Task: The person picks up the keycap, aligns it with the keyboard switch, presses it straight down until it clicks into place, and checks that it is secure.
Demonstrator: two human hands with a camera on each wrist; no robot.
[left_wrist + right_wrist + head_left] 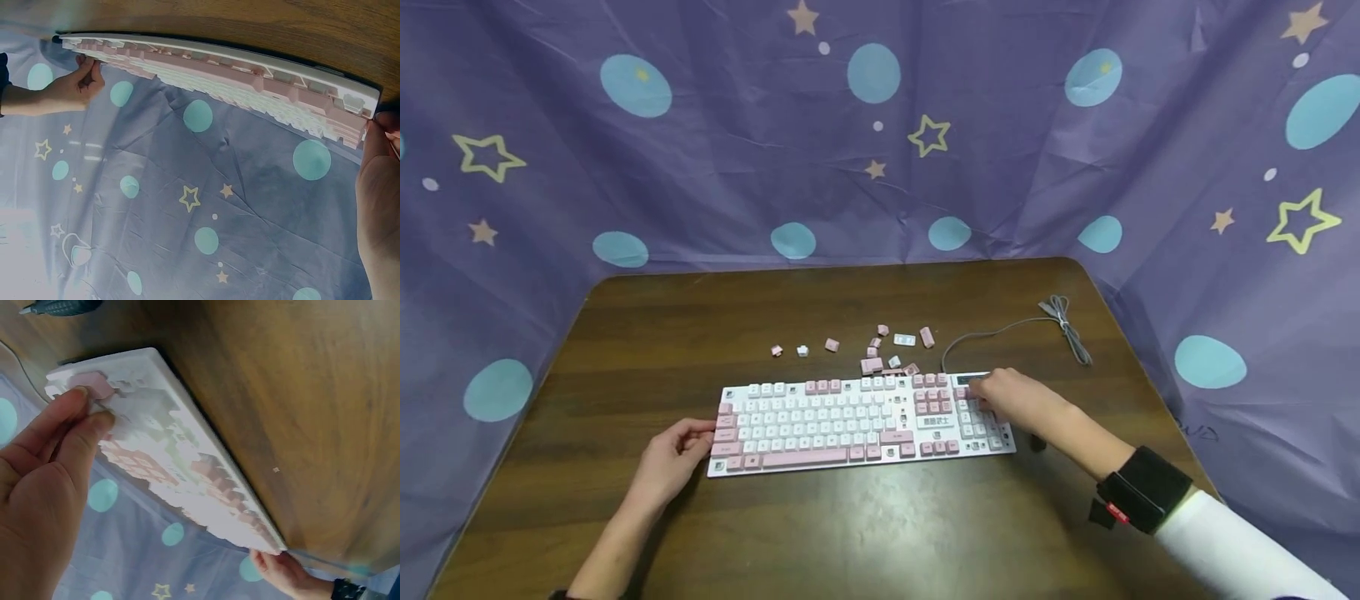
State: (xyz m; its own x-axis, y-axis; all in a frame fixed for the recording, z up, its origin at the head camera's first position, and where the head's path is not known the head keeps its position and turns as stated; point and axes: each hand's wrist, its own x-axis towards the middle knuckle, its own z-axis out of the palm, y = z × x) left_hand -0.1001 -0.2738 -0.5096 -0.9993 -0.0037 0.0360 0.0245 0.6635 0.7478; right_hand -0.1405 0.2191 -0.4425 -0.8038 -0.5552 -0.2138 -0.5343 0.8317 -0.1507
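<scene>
A white and pink keyboard [823, 433] lies across the middle of the table, with keycaps off in several spots. At its left edge, my left hand [670, 462] holds the frame with thumb and fingers; the left wrist view shows the thumb against the keyboard's corner. My right hand [1018, 400] is over the number pad at the far right end. In the right wrist view its thumb and index finger pinch at a pink keycap [92, 383] near the keyboard's corner. The palm hides part of the number pad in the head view.
Several loose pink and white keycaps, among them a pink one [927, 337], lie behind the keyboard on the brown table [865, 533]. A grey cable [1067, 329] is bundled at the back right. A black-handled tool [62, 306] lies right of the keyboard. A purple patterned curtain [737, 150] surrounds the table.
</scene>
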